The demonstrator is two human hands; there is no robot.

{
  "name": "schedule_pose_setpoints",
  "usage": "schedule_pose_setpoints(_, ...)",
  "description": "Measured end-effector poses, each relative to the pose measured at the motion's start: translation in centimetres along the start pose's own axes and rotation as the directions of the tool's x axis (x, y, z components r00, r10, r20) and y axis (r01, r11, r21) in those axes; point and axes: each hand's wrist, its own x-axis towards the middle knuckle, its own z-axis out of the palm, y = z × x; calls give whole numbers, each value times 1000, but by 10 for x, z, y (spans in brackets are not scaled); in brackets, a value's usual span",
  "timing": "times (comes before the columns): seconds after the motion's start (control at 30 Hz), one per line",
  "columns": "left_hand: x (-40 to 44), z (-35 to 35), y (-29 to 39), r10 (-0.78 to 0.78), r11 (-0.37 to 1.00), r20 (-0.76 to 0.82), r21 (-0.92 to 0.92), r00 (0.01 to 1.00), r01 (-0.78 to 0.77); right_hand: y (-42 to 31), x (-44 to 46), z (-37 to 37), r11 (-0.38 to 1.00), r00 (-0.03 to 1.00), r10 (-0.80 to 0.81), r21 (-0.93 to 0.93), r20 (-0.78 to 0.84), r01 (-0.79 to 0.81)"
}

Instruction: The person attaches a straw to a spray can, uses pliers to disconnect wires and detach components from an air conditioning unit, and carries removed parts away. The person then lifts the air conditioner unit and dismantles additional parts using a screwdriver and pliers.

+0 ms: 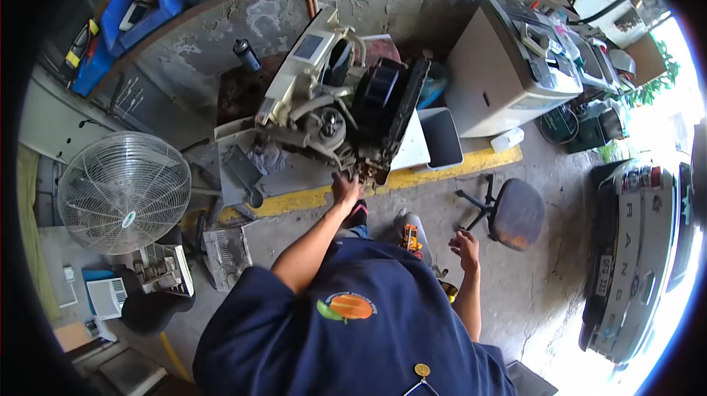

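Observation:
My left hand [346, 189] reaches forward to the lower front edge of a partly dismantled machine [324, 127]. Its fingers are curled against dark metal parts there, and what they grip is too small to make out. Beige housing and a round motor-like part form the machine's left side; a black, bulky section [383, 94] leans at its right. Lower and to the right, my right hand [465, 247] hangs in the air with loosely bent fingers apart, holding nothing. Between my hands, near my leg, is a small orange-and-dark object [411, 238] of unclear kind.
A large caged fan [125, 193] stands at left. A stool with a worn seat [518, 213] is close to my right hand. Right of the machine are a grey bin [442, 140] and a white cabinet [501, 76]. A vehicle [633, 263] is parked at far right.

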Motion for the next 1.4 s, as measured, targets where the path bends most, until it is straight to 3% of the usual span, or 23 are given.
schedule_pose_setpoints(0.03, -6, -16, 1, -109, 961, 187, -231, 976, 152, -23, 23, 6, 1000, 1000, 2, -7, 7, -2)
schedule_pose_setpoints(0.1, -25, -56, 24, -41, 973, 273, -208, 961, 101, -68, 70, 19, 994, 981, -34, -92, 191, 52)
schedule_pose_setpoints(0.13, -28, -63, 18, -74, 952, 292, -264, 953, 155, -91, 91, 33, 993, 972, -71, -78, 226, 90)
schedule_pose_setpoints(0.17, -29, -68, 13, -107, 923, 312, -321, 944, 211, -108, 134, 36, 982, 906, -93, -113, 414, 152)
schedule_pose_setpoints(0.2, -32, -78, 19, -132, 915, 305, -328, 943, 234, -141, 152, 55, 972, 909, -64, -179, 412, 149)
schedule_pose_setpoints(0.23, -37, -87, 26, -166, 918, 292, -304, 942, 255, -177, 171, 76, 957, 910, -36, -248, 413, 150)
schedule_pose_setpoints(0.27, -41, -92, 34, -201, 918, 269, -284, 942, 277, -190, 210, 95, 981, 885, -116, -85, 451, 173)
schedule_pose_setpoints(0.3, -43, -82, 31, -236, 904, 243, -301, 941, 304, -206, 250, 114, 975, 848, -146, -72, 509, 212)
schedule_pose_setpoints(0.43, -57, -8, -22, -184, 983, -159, -29, 970, 182, -285, 325, 195, 972, 745, -88, -106, 661, 209)
schedule_pose_setpoints(0.47, -60, -2, -17, -216, 976, -189, -36, 958, 213, -303, 339, 213, 975, 725, -66, -110, 685, 193)
schedule_pose_setpoints(0.53, -70, 12, -9, -330, 914, -155, -298, 931, 274, -333, 364, 258, 982, 699, -18, -118, 715, 146)
schedule_pose_setpoints(0.63, -77, 38, 10, -430, 707, -53, -640, 901, 300, -350, 386, 287, 988, 679, 32, -128, 733, 91)
schedule_pose_setpoints(0.73, -80, 59, 25, -455, 393, 73, -878, 887, 274, -364, 411, 305, 960, 580, 94, -227, 809, 161)
schedule_pose_setpoints(0.77, -81, 63, 27, -449, 271, 113, -928, 886, 256, -367, 417, 311, 948, 545, 114, -255, 830, 190)
schedule_pose_setpoints(0.8, -83, 63, 31, -456, 268, 112, -929, 883, 256, -370, 420, 315, 934, 511, 136, -281, 849, 219)
schedule_pose_setpoints(0.93, -81, 53, 41, -310, -330, 270, -930, 912, 163, -376, 430, 324, 874, 372, 215, -348, 903, 340)
schedule_pose_setpoints(0.97, -80, 55, 40, -310, -327, 270, -931, 912, 165, -378, 424, 324, 876, 371, 213, -345, 904, 338)
schedule_pose_setpoints(1.1, -81, 70, 45, -352, -197, 181, -973, 918, 117, -387, 393, 325, 804, 572, 84, -395, 816, 445)
schedule_pose_setpoints(1.27, -68, 42, 107, -521, -60, 177, -984, 835, 170, -400, 384, 378, 712, 473, 215, -469, 854, 522)
schedule_pose_setpoints(1.33, -62, 57, 99, -675, 59, 142, -968, 725, 245, -413, 383, 411, 657, 423, 276, -490, 863, 572)
schedule_pose_setpoints(1.37, -62, 64, 100, -671, 63, 136, -969, 729, 238, -420, 384, 423, 628, 403, 305, -500, 863, 596)
schedule_pose_setpoints(1.4, -60, 70, 103, -726, 167, 48, -955, 686, 243, -427, 383, 434, 599, 386, 332, -509, 861, 618)
